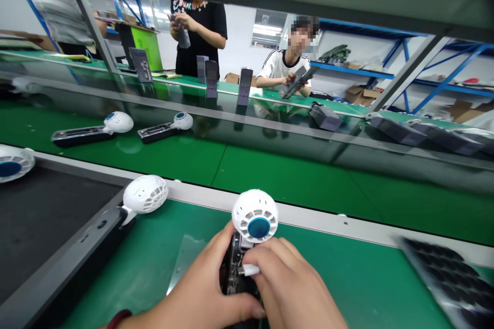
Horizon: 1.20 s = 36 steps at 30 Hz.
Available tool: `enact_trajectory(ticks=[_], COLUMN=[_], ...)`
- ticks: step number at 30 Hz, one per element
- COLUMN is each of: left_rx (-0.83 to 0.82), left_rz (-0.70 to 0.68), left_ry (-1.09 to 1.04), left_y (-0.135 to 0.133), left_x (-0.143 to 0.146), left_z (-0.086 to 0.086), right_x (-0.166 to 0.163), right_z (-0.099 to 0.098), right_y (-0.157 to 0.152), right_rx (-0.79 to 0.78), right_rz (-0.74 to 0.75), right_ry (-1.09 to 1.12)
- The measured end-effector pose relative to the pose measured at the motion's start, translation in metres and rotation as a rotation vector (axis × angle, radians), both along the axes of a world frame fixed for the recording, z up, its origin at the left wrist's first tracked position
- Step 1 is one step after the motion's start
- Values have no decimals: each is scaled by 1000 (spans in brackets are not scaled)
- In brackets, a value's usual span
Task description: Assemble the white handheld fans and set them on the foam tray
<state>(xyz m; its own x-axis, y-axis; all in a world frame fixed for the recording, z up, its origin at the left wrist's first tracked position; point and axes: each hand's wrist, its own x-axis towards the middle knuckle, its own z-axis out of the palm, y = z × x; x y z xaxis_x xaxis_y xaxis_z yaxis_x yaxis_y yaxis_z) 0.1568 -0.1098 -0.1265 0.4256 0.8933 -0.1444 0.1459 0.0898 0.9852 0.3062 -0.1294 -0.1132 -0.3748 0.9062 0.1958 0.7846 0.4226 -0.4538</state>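
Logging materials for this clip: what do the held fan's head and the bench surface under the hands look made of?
Fan head: apparently moulded white plastic, smooth matte, with crisp vent slots and a blue centre cap. Bench surface: seemingly a green rubbery mat, with a soft, low sheen.

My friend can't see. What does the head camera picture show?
Two bare hands, left hand and right hand, grip a small handheld fan with a white head over a green table. Another fan lies at left, and two more fans ride the green belt beyond.

Factory assembly line — green conveyor belt (293,177), seated co-workers (287,69).
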Motion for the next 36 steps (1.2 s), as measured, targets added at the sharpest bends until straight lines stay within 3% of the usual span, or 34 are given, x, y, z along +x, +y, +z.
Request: enact_trajectory(ticks=[21, 30, 36], left_rx=[27, 61, 71], left_rz=[-18, 3, -17], left_ry=[26, -90, -101], left_y=[1, -3, -2], left_x=[1, -3, -3], left_z=[5, -24, -19], right_x=[-2, 1, 2], right_z=[-1, -3, -9], right_y=[1, 4, 1], right_rx=[103, 69, 58], right_rz=[27, -58, -48], right_ry=[-11, 93, 141])
